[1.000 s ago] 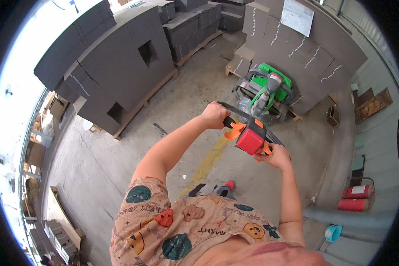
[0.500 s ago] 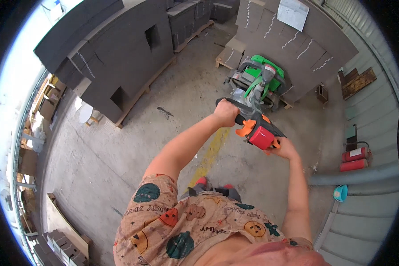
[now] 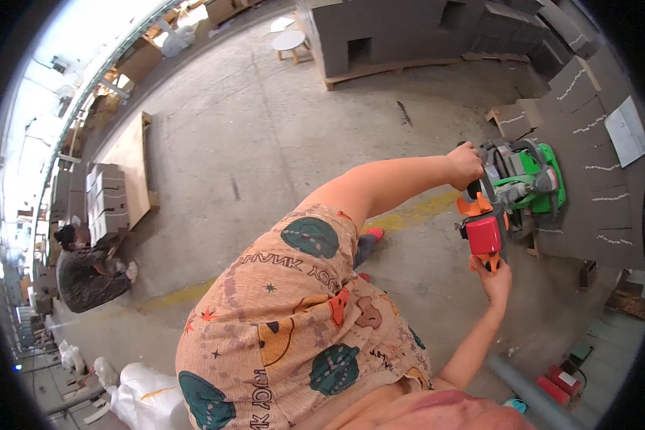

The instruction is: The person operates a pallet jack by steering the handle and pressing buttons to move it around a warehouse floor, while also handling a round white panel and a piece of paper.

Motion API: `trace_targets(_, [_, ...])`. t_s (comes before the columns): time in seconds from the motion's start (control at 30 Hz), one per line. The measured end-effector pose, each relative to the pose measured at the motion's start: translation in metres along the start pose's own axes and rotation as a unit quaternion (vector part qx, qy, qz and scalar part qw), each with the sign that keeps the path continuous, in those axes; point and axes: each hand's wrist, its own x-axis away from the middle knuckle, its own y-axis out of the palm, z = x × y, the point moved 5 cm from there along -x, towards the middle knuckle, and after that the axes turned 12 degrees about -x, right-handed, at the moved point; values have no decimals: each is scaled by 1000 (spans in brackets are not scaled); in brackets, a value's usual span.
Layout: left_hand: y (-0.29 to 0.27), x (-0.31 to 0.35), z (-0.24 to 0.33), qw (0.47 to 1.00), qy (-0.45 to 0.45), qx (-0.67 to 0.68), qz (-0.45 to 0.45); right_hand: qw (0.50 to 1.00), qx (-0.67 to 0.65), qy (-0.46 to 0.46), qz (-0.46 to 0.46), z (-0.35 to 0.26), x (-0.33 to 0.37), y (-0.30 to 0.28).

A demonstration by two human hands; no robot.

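Observation:
A green and grey electric pallet truck (image 3: pixel 550 179) stands at the right, against a stack of brown cartons. Its control handle (image 3: pixel 483 235) has a red block and orange levers and reaches toward me. My left hand (image 3: pixel 466 163) is closed round the far grip of this handle. At the near end, beside an orange lever, my right hand (image 3: pixel 491 279) is wrapped about the other grip; some of its fingers are hidden. The truck's forks cannot be made out.
Brown cartons (image 3: pixel 588 143) rise behind the truck. More cartons (image 3: pixel 408 39) on pallets and a round white stool (image 3: pixel 289 41) stand at the back. At left, a person (image 3: pixel 93 276) sits low near a wooden board (image 3: pixel 132 172). White bags (image 3: pixel 147 398) lie nearer; red fire extinguishers (image 3: pixel 557 385) stand right.
My view has swung left, so the truck and handle sit farther right in it. The person and white bags have come into view. Both hands keep their hold on the handle.

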Motion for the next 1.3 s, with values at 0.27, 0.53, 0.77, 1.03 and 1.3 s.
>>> trace_targets(0.27, [5,24,10,998,49,18,-34,999,51,10,-1,-1,26,18])
trace_targets(0.53, [-3,18,51,999,45,17,-3,998,-13,57,-9,19,49,-12])
trace_targets(0.77, [-10,29,75,996,80,23,-19,996,-59,70,-18,65,63,0])
trace_targets(1.03, [-17,71,57,995,89,29,-45,988,-108,103,-31,53,91,46])
trace_targets(1.3, [-46,90,18,995,85,53,-25,998,-14,58,-17,-20,101,34])
